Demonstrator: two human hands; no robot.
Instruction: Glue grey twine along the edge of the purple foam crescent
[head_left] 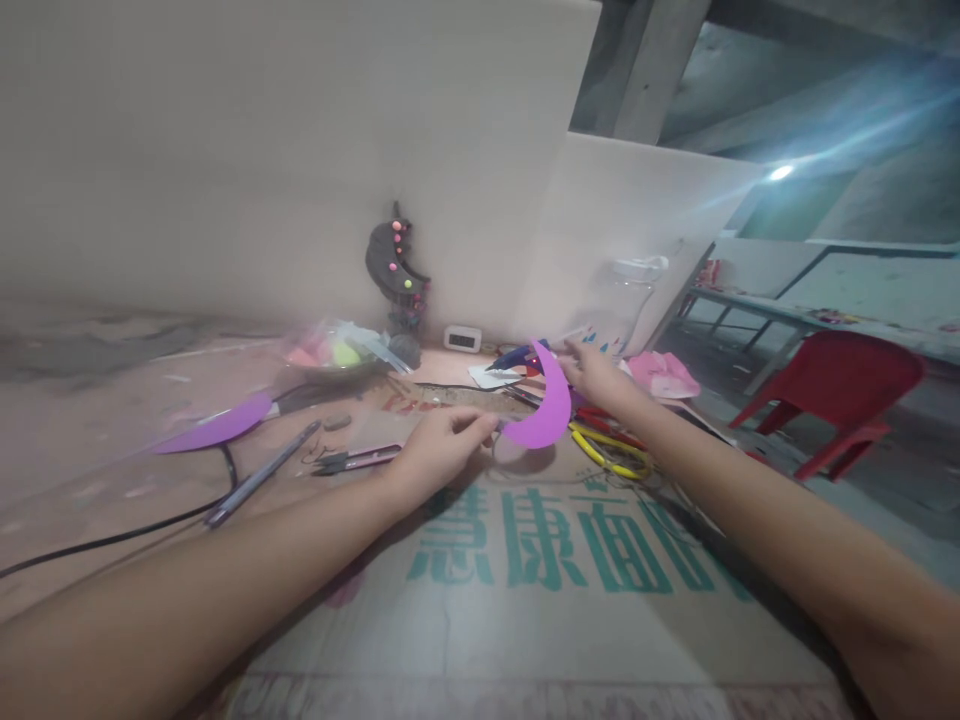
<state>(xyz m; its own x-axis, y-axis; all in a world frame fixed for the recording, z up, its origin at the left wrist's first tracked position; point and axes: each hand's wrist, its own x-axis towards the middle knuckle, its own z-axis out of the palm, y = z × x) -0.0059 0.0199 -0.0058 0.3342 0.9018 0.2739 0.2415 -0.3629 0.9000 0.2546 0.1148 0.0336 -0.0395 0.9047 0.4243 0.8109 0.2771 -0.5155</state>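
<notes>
My left hand pinches one tip of a purple paper crescent between thumb and fingers, above the printed board. Behind the crescent, my right hand is closed at the rear of a blue glue gun; the crescent partly hides this grip. The gun's nozzle points left over a small white card. Thread snips lie just left of my left hand. Yellow-handled pliers lie below my right wrist.
A pen, a black cable and another purple piece lie at left. Behind stand a bowl of bright bits, a dark crescent ornament, a small white clock and a clear jug. A red chair is at right.
</notes>
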